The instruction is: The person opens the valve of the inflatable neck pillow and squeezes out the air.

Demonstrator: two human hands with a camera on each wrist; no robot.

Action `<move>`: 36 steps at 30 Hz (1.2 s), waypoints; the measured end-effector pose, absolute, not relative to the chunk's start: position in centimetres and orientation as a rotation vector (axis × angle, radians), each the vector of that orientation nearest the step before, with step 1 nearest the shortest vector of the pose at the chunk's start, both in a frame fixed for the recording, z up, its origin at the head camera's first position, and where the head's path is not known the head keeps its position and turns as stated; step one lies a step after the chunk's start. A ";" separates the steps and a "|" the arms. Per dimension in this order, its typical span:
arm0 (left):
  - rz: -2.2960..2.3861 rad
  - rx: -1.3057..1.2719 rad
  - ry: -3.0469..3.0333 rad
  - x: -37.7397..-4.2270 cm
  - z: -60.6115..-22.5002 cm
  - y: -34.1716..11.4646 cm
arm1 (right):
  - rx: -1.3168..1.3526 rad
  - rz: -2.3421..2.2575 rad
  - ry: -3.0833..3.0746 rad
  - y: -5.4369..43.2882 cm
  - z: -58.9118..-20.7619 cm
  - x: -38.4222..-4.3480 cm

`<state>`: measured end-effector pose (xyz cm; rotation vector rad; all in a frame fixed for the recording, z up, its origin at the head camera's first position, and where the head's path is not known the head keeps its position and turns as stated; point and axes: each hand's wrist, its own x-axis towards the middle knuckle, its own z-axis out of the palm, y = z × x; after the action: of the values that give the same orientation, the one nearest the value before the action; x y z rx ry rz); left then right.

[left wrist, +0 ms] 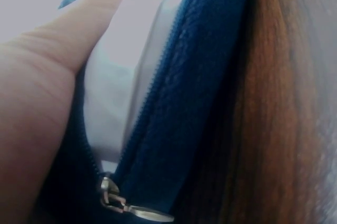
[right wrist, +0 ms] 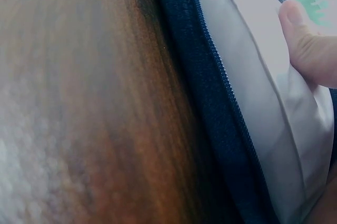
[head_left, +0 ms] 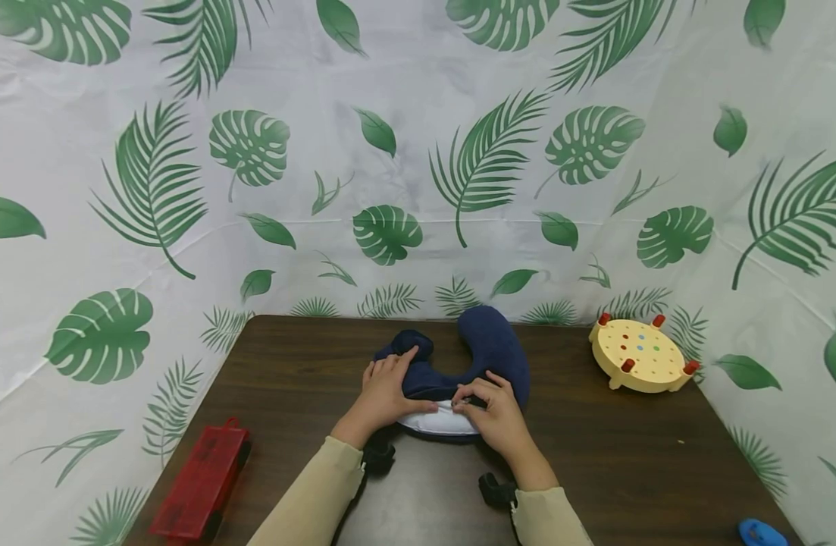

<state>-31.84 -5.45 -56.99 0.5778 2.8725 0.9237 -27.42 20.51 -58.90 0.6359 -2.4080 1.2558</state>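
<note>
A navy U-shaped neck pillow [head_left: 497, 345] lies on the table, its cover unzipped along the near edge so that the white inner cushion [head_left: 434, 422] shows. My left hand [head_left: 383, 388] rests on the pillow's left side with fingers spread, its thumb [left wrist: 87, 19] pressing along the white fabric. At the opening's far edge, my right hand [head_left: 496, 415] pinches the navy cover with curled fingers; its thumb [right wrist: 303, 34] lies against the white cushion. The metal zipper slider [left wrist: 109, 190] sits at one end of the opening, below the left thumb.
On the dark wooden table [head_left: 622, 470], a red translucent case [head_left: 202, 481] lies at the left. A round yellow pegboard [head_left: 639, 353] with red-tipped legs upward stands at the back right. A blue object [head_left: 762, 533] sits at the near right corner. Leaf-print cloth [head_left: 404, 174] hangs behind.
</note>
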 end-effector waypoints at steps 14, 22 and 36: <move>0.822 0.633 2.868 -32.1 -57.0 -5.6 | 0.635 1.295 -2.417 20.5 -58.3 -27.3; 0.848 0.628 2.883 -31.7 -57.1 -5.4 | 0.631 1.299 -2.422 20.6 -58.5 -27.3; 0.927 0.518 2.877 -31.8 -57.2 -5.0 | 0.622 1.312 -2.422 20.6 -58.4 -27.2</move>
<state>-31.77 -5.01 -57.15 0.5184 2.8772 0.9266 -27.25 20.64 -58.35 0.6222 -2.4222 1.3120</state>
